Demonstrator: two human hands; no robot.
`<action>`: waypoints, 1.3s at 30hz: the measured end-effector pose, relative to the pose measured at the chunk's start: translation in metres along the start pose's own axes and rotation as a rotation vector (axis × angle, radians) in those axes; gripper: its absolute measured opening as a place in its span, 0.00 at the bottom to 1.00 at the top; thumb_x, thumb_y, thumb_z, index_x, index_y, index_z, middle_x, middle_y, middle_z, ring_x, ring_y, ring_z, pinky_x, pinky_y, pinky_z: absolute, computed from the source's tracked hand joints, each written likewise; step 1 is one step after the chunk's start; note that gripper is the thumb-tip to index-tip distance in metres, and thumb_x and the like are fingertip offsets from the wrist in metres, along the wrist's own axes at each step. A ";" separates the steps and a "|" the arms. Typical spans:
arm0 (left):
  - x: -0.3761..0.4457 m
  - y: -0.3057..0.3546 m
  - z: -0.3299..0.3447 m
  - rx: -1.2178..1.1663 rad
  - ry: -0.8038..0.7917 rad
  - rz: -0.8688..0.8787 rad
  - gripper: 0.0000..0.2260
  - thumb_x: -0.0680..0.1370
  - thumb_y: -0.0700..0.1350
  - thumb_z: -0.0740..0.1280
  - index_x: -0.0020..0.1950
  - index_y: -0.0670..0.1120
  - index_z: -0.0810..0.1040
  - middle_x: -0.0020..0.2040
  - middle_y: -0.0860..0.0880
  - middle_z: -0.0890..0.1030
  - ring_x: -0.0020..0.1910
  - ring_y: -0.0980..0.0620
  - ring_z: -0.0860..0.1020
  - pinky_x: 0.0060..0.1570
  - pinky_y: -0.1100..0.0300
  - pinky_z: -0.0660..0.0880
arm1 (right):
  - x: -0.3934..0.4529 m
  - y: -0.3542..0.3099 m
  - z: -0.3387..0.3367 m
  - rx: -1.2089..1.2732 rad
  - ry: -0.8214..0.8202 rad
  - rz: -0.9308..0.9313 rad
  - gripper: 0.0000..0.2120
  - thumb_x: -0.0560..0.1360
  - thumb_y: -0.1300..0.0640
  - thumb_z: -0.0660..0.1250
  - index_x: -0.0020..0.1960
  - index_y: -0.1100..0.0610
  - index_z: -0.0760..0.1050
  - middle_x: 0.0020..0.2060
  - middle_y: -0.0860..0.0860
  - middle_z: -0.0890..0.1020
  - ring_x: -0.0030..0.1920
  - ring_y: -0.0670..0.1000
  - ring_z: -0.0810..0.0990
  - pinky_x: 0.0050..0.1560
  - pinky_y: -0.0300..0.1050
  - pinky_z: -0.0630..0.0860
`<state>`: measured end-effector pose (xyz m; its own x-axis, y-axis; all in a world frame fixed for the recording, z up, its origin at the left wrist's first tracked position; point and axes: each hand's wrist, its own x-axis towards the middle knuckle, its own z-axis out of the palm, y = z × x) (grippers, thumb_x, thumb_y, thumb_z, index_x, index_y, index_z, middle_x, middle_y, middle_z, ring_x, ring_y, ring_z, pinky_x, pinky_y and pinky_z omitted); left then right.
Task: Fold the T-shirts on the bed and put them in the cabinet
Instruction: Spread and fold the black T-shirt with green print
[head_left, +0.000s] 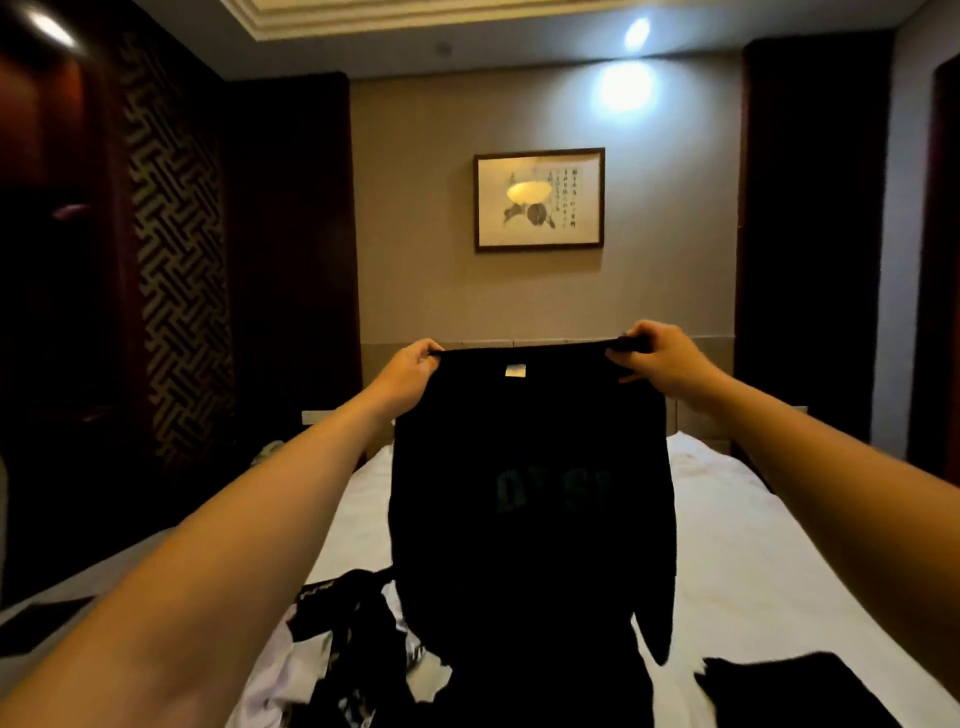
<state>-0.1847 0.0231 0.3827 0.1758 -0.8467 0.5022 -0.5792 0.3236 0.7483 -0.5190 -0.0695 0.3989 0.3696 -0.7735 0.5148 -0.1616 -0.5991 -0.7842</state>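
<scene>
A black T-shirt (530, 519) with faint green letters and a small white neck label hangs upright in front of me over the white bed (753, 545). My left hand (410, 371) pinches its left shoulder and my right hand (660, 358) pinches its right shoulder, both raised at arm's length. The shirt's lower part reaches down to the bed. A heap of black and white garments (353, 649) lies on the bed at lower left. Another dark garment (789, 691) lies flat at lower right.
Dark wooden panels with a lattice pattern (176, 249) line the left wall. A framed picture (539, 200) hangs on the far wall past the bed's end. Dark wooden panelling (810, 234) stands at the right. A dark flat object (36, 623) lies at the bed's left edge.
</scene>
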 end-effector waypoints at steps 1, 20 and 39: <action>0.005 0.003 -0.005 0.034 -0.018 0.008 0.09 0.85 0.38 0.56 0.48 0.44 0.73 0.36 0.47 0.71 0.30 0.53 0.67 0.31 0.61 0.64 | 0.003 -0.004 -0.002 -0.090 -0.053 0.000 0.07 0.76 0.62 0.70 0.52 0.62 0.74 0.44 0.56 0.80 0.44 0.54 0.81 0.47 0.44 0.81; 0.015 0.046 -0.041 0.326 0.008 0.106 0.07 0.79 0.44 0.70 0.49 0.40 0.81 0.38 0.47 0.78 0.35 0.51 0.76 0.35 0.59 0.67 | 0.024 -0.049 -0.033 -0.565 0.129 -0.104 0.06 0.76 0.58 0.72 0.46 0.62 0.81 0.37 0.54 0.81 0.38 0.52 0.81 0.36 0.38 0.75; -0.055 0.003 -0.028 0.019 -0.253 -0.190 0.08 0.77 0.36 0.70 0.56 0.41 0.82 0.52 0.42 0.83 0.49 0.47 0.82 0.45 0.63 0.80 | -0.056 0.003 -0.041 -0.021 -0.289 0.354 0.10 0.74 0.59 0.72 0.53 0.62 0.82 0.47 0.58 0.85 0.46 0.54 0.86 0.43 0.44 0.82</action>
<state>-0.1737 0.0821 0.3698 0.0800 -0.9702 0.2287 -0.5698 0.1438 0.8091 -0.5781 -0.0363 0.3815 0.5280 -0.8438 0.0957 -0.3420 -0.3144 -0.8855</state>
